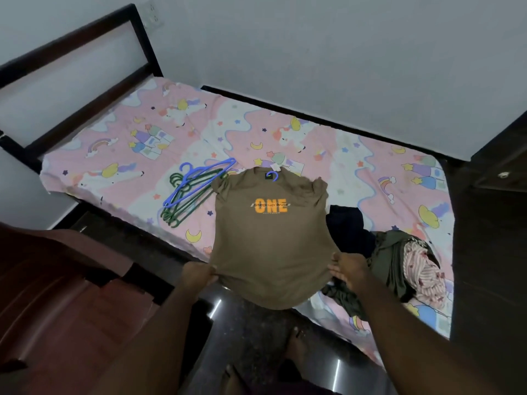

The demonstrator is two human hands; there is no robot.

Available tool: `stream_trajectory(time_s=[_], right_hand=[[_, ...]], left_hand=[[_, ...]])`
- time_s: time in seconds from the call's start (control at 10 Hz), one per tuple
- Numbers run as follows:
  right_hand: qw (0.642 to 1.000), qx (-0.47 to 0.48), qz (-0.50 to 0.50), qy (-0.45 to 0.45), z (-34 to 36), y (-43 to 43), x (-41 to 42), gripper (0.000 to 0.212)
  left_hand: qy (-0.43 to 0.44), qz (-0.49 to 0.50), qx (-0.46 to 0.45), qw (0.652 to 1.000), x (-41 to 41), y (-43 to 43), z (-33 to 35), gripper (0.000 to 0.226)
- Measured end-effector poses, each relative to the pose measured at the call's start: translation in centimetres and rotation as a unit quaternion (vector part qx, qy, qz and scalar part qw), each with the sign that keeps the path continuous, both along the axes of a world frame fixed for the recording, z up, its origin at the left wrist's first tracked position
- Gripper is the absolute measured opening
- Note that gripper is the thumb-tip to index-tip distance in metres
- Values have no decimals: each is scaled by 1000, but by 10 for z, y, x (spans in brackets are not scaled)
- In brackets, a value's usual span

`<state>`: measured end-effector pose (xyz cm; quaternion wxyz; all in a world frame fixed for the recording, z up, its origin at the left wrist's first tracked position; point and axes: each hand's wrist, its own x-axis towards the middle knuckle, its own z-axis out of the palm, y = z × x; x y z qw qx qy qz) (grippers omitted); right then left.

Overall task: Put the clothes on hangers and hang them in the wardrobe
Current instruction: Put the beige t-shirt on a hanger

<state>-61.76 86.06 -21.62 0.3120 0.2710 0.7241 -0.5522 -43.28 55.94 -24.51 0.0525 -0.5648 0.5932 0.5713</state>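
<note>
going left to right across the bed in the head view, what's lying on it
Pile of green and blue hangers → brown t-shirt with a blue hanger hook at its collar, its hem gripped by the left hand and right hand → pile of clothes.

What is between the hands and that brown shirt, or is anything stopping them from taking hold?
Nothing visible. The left hand and right hand already pinch the shirt by its bottom hem, one at each corner. A blue hanger hook shows at its collar.

Dim, soft, wide-angle edge distortion
</note>
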Motion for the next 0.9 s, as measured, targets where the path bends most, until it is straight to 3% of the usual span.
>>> stream_trajectory(time_s=[0.2,0.3,0.4,0.5,0.6,0.7,0.9], right_hand=[[995,-35,47,77,54,-37,-26,26],[982,-63,96,152,121,-58,-61,12],[929,-101,123,335,218,-70,-91,19],[849,50,123,511,299,-74,-103,12],[785,188,170,565,337,-70,-98,36],[742,269,224,572,344,-65,-90,60],[687,390,274,549,339,-51,-73,83]], left_hand=[[75,-65,-3,995,-47,-20,70,36],[196,-49,-14,979,-88,-43,150,31],[337,-120,-154,921,-121,-81,250,14],[466,5,-153,871,-127,-97,329,29],[491,86,-169,850,-122,-92,387,18],[500,86,-201,838,-110,-94,392,29],[518,127,-118,838,-84,-110,391,40]])
